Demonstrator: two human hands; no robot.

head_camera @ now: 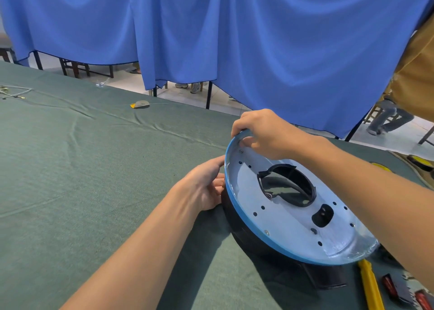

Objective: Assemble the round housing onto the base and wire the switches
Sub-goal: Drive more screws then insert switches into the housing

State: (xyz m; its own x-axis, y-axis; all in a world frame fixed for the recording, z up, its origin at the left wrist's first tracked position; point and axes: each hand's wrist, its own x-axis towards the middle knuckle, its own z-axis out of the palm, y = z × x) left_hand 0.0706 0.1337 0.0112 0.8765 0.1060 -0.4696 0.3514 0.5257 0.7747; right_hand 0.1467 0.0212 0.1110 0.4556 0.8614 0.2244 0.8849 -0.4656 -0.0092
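Blue curtains hang behind; green cloth covers the desk (98, 168), wrinkled in places. Round housing (291, 218) sits near the desk's right end: a pale plate with a blue rim, lying on top of the black base (244, 232). Right hand (265, 133) has its fingers curled over the far rim, pinching it. Left hand (206, 187) has loosely bent fingers, tips against the near-left side and gripping nothing. I judge the plate stiff and fairly light. A glossy film at the rim could be slick, so opposite rim points are the best hold. The torn black collar around the centre hole looks ragged; I'd keep off it. Yellow-handled tool (371, 286) and red-handled tools (397, 288) crowd the near side, the yellow one just beside the base. White wires (14, 91) lie well apart, far left.
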